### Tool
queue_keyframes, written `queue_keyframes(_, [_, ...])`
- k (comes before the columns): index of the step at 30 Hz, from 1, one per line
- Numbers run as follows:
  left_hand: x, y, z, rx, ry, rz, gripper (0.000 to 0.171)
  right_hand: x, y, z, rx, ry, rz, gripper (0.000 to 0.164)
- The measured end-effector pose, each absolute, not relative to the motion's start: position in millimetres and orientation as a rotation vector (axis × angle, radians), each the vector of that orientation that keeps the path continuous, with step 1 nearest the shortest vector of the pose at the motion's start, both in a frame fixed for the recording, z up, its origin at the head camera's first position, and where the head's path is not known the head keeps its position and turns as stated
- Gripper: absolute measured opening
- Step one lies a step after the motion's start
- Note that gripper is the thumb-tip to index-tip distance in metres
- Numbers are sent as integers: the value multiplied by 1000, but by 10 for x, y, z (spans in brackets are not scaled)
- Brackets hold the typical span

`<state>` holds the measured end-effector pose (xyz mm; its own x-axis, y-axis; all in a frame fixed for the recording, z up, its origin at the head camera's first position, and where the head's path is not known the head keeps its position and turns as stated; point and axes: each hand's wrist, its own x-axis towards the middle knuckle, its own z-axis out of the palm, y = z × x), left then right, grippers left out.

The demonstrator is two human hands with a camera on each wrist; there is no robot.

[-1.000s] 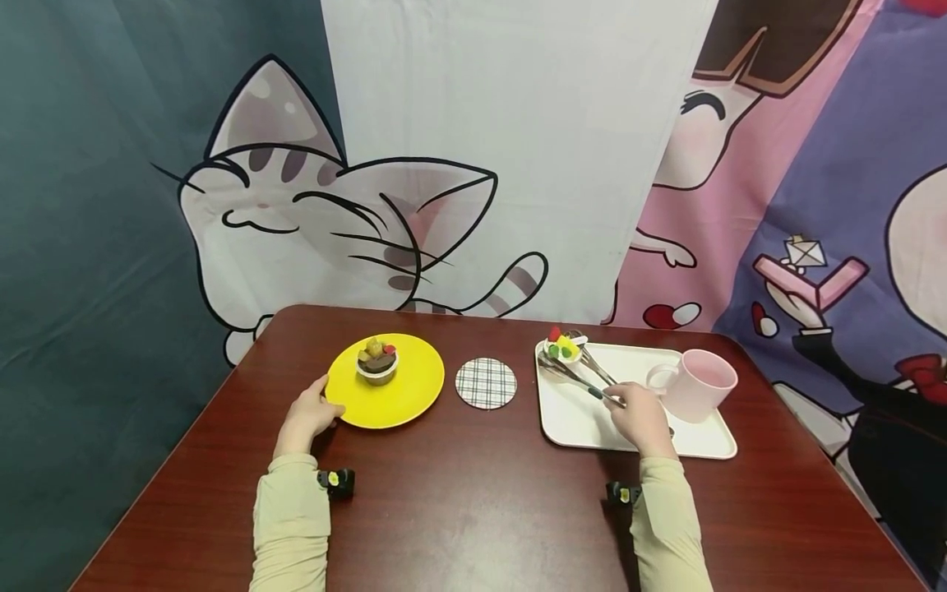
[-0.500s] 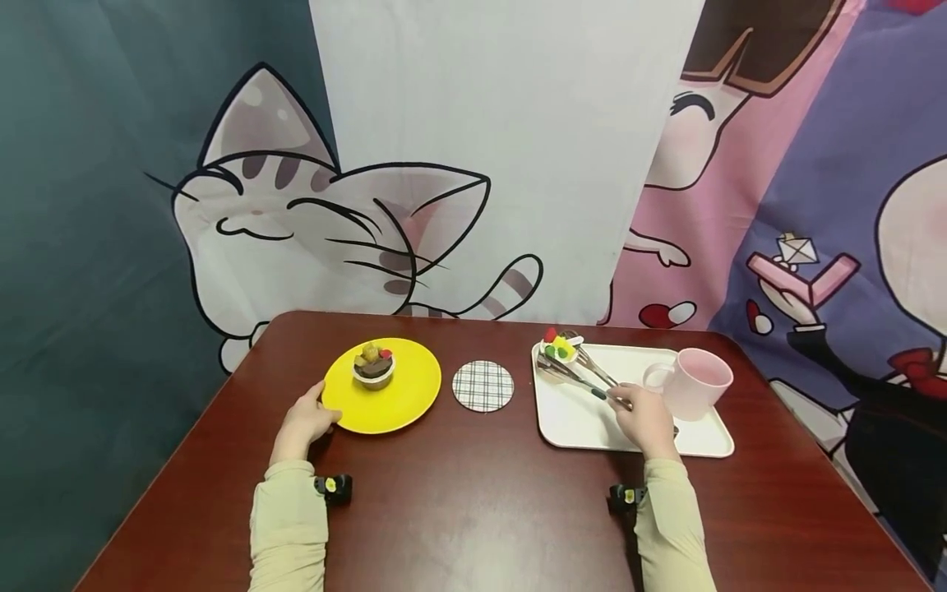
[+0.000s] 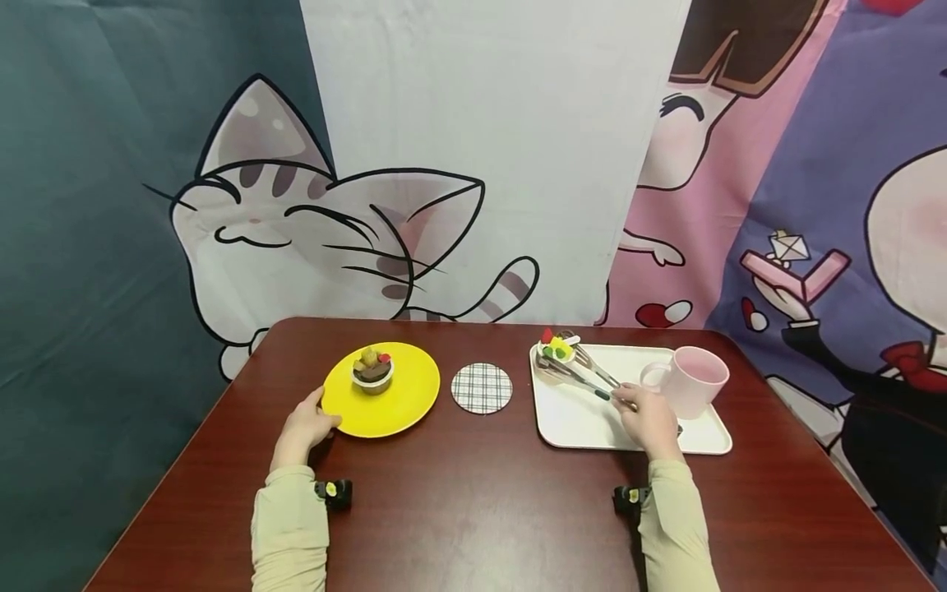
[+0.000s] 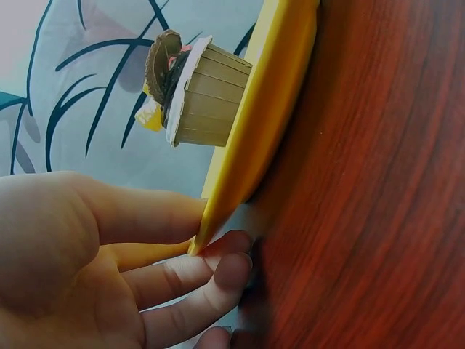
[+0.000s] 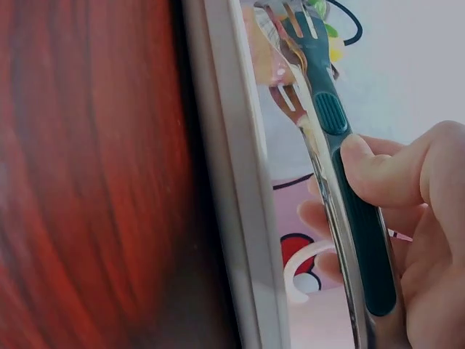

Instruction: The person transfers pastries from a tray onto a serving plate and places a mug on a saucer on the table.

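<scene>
In the head view, my left hand (image 3: 306, 427) pinches the near-left rim of a yellow plate (image 3: 414, 390), thumb on top and fingers beneath. A chocolate cupcake (image 3: 372, 374) with fruit-like toppings sits on that plate. My right hand (image 3: 647, 418) holds metal tongs with dark green grips (image 5: 367, 240), the thumb against one grip. The spread, fork-like tips of the tongs reach the fruit-topped cupcake (image 3: 556, 349) at the far-left corner of a white tray (image 3: 644, 355). The right wrist view shows the tips overlapping this cupcake, partly hiding it.
A pink mug (image 3: 695, 382) stands on the tray's right side, beside my right hand. Between plate and tray lies a round checked coaster (image 3: 482, 388). Everything is on a dark red-brown wooden table (image 3: 473, 510), with a cartoon-printed cloth (image 3: 414, 99) behind it.
The head view has shifted slightly. My right hand has edged a little to the right relative to the tray, still holding the tongs. The left hand keeps its pinch on the plate.
</scene>
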<state>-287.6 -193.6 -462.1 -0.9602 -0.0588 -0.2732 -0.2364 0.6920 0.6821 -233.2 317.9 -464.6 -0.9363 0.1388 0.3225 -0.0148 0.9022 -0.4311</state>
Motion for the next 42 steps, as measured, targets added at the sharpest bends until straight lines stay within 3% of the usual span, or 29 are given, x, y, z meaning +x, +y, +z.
queue_keyframes(13, [-2865, -1931, -4608, -243, 2664, 1130, 75, -2310, 3237, -4478, 147, -2770, 574, 19])
queue_keyframes(24, [-2860, -1945, -4611, -256, 2670, 1126, 76, -2526, 3182, -4288, 296, -2827, 444, 17])
queue_keyframes(30, [-2878, -1944, -4627, -249, 2662, 1145, 76, -2601, 3097, -4307, 418, -2809, 470, 8])
queue_keyframes(42, [-2848, -1943, -4601, -241, 2650, 1174, 75, -2558, 3086, -4563, 382, -2745, 380, 25])
